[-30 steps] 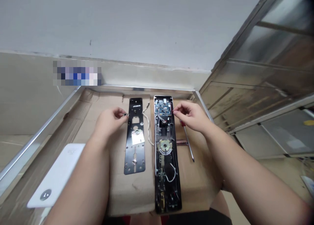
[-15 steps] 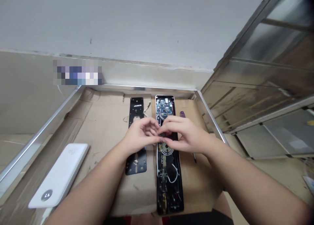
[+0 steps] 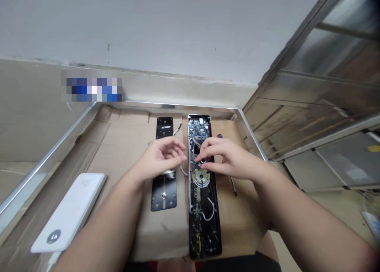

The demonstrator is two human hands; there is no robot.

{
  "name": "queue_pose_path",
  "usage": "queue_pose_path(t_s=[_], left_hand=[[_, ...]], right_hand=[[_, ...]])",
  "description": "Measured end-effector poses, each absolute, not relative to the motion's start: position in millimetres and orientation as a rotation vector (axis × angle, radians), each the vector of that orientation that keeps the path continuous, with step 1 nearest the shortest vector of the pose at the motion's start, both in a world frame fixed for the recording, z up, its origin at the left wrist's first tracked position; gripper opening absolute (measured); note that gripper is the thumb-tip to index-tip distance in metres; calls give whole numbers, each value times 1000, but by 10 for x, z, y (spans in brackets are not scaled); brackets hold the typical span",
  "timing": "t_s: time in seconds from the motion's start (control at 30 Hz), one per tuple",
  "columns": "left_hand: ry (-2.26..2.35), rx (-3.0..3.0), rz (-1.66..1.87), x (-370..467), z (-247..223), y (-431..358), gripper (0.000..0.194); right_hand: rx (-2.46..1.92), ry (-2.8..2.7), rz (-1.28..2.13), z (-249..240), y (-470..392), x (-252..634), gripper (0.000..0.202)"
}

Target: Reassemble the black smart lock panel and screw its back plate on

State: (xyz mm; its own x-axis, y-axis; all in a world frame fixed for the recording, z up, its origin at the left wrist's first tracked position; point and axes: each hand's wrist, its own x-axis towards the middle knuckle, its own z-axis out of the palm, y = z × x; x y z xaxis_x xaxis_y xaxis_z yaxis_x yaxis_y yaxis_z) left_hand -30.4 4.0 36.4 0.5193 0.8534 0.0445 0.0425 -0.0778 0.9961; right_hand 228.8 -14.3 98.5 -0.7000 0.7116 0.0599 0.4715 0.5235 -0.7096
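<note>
A long black lock housing (image 3: 209,197) lies lengthwise with its inside facing up, showing a blue circuit board (image 3: 199,129), a round metal plate (image 3: 201,178) and white wires. Over its middle, my right hand (image 3: 222,155) has thumb and forefinger close together by a small white wire; what lies between the fingertips is too small to make out. My left hand (image 3: 166,155) hovers just left of the housing, fingers loosely curled and thumb apart, holding nothing visible. Beneath it lies a black mounting plate (image 3: 164,191) with holes, its middle hidden by the hand.
Cardboard (image 3: 118,145) lines the metal-framed work surface. A white power bank (image 3: 71,212) with a cable lies at the left. Right of the housing is a screwdriver (image 3: 233,186), partly behind my right hand. A raised metal rim (image 3: 252,135) borders the right side.
My hands were together at the fingertips over the housing. My left hand has drawn away to the left; my right hand stays over the housing, uncovering the round metal plate.
</note>
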Motion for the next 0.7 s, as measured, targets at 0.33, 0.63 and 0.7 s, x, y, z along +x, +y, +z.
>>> queue_pose_path(t_s=[0.33,0.63,0.7], left_hand=[[1218,1909,296,-628,5,325,32],[1291,1878,269,-659,-43,351,32],[1329,1867,268,-672,-52,360,33]], right_hand=[[-990,-2722,963,917,-259,2131,27],[-1161,-2783,818,940,-364,2117,16],[-1156,-2812,796,966,-368,2121,17]])
